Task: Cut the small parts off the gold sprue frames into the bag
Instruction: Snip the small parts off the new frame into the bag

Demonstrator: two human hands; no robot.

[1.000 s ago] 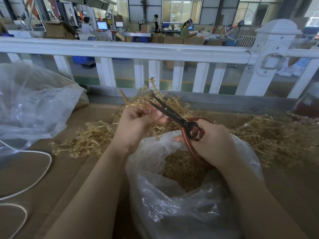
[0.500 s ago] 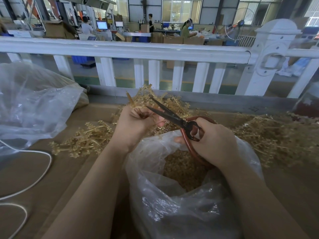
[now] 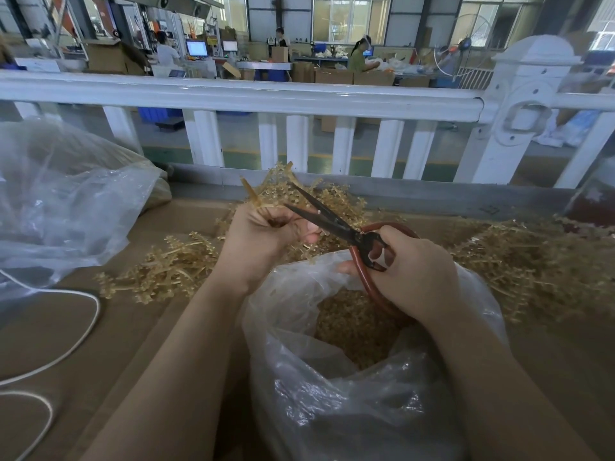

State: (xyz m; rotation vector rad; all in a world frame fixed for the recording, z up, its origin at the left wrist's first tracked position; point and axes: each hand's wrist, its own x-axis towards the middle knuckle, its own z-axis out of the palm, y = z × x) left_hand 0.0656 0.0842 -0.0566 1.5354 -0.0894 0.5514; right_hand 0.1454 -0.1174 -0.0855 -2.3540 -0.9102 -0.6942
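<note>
A gold sprue frame (image 3: 266, 197) is being gripped in the clenched left hand (image 3: 263, 237), just above the far rim of the open clear bag (image 3: 332, 404). The red-handled scissors (image 3: 336, 224) are being held in the right hand (image 3: 409, 271), fingers wrapped through the loops, blades parted beside the frame. More sprue frames (image 3: 532, 261) are lying piled behind. For a clean cut, the blades are best being closed right at each part's stem, over the bag's mouth, with fingertips being kept clear
</note>
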